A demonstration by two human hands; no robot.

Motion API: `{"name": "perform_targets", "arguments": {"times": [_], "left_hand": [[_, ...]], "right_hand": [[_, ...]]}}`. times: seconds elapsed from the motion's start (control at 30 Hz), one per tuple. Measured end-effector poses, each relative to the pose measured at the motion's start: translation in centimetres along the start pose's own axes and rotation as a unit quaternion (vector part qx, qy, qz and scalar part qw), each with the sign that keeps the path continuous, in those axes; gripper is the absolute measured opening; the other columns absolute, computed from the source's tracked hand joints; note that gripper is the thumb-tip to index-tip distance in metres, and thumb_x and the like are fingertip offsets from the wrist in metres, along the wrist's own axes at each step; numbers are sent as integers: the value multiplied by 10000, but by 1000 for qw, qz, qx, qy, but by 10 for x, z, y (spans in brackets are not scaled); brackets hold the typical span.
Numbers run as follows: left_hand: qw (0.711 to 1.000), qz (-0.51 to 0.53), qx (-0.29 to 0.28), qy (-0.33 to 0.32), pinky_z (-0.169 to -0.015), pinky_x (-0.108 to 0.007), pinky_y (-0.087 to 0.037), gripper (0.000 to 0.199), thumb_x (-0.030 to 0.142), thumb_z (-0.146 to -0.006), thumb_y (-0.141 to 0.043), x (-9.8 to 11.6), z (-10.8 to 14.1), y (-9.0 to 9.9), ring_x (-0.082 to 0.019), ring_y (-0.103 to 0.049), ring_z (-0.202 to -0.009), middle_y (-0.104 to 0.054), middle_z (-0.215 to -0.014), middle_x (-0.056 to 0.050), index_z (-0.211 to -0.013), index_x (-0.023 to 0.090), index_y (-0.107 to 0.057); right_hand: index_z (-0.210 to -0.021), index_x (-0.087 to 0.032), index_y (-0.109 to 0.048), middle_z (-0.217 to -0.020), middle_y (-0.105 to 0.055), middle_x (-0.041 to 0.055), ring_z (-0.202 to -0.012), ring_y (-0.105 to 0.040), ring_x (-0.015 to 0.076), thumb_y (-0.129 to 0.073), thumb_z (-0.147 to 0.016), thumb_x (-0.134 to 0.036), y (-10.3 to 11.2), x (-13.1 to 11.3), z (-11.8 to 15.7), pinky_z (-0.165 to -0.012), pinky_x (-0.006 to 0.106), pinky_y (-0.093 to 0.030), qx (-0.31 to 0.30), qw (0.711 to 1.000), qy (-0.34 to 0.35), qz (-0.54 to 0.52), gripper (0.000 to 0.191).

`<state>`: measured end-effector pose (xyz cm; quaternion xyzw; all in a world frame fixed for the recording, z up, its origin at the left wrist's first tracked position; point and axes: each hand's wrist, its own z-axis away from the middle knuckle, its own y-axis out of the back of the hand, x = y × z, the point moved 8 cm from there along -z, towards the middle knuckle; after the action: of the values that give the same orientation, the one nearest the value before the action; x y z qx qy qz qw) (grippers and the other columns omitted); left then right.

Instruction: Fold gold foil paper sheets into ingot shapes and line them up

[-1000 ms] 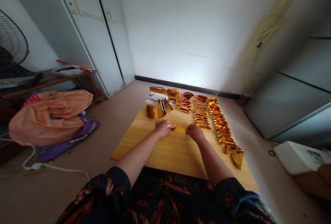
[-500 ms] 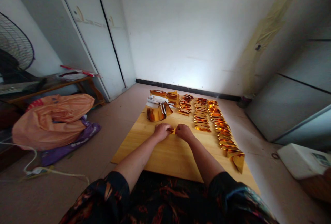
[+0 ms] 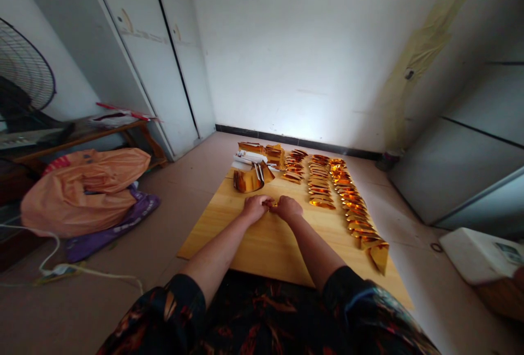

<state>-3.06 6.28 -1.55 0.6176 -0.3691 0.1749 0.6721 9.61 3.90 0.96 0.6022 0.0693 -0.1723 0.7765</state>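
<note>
Close together over the middle of the wooden board, my left hand and my right hand pinch a small piece of gold foil paper between them. Most of that piece is hidden by my fingers. Just beyond my left hand lies a curved stack of gold foil sheets. To the right of my right hand runs a row of folded gold foil pieces. A longer row of shiny folded pieces follows the board's right edge.
Behind the curved stack are a white packet and more gold foil bundles. An orange bag and a purple bag lie on the floor at left, near a white cable. A white box stands at right.
My right hand has shifted slightly left, closer to my left hand, and less of the foil piece shows. The rows and stacks on the board stay as they were.
</note>
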Motion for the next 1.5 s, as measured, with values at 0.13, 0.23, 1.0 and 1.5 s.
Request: {"name": "perform_targets", "arguments": {"times": [0.13, 0.23, 1.0, 1.5], "left_hand": [[1000, -4, 4, 27, -852, -237, -473, 374, 55, -697, -595, -1, -2, 0, -146, -656, -918, -735, -923, 30, -1006, 240, -695], [999, 2, -1, 46, -823, -230, -480, 374, 44, -680, -589, -2, -5, -1, -143, -665, -875, -738, -881, 40, -979, 237, -704], [974, -209, -27, -84, -838, -331, -383, 329, 274, -750, -582, 42, 16, -2, -231, -551, -983, -665, -966, -33, -1059, 315, -687], [945, -277, 32, -168, -798, -336, -387, 279, 336, -896, -454, 56, 27, -5, -219, -508, -933, -591, -913, -71, -1037, 243, -675]], "right_hand": [[-1072, -151, -637, -1109, -655, 163, -1016, -621, 273, -663, -686, -551, -2, -1, -6, -763, 310, -473, -7, 1000, 1, 3, 556], [-1055, -146, -651, -1109, -657, 161, -1022, -620, 273, -701, -657, -512, -3, 0, -13, -761, 301, -476, -19, 1000, 3, 9, 543], [-904, -197, -672, -885, -648, 7, -763, -596, 109, -630, -713, -184, 18, 52, 13, -668, 177, -423, 38, 986, 138, -84, 196], [-974, -241, -660, -983, -614, 24, -831, -591, 121, -472, -879, -304, 14, 35, 33, -709, 193, -386, 106, 969, 224, 8, 220]]}}
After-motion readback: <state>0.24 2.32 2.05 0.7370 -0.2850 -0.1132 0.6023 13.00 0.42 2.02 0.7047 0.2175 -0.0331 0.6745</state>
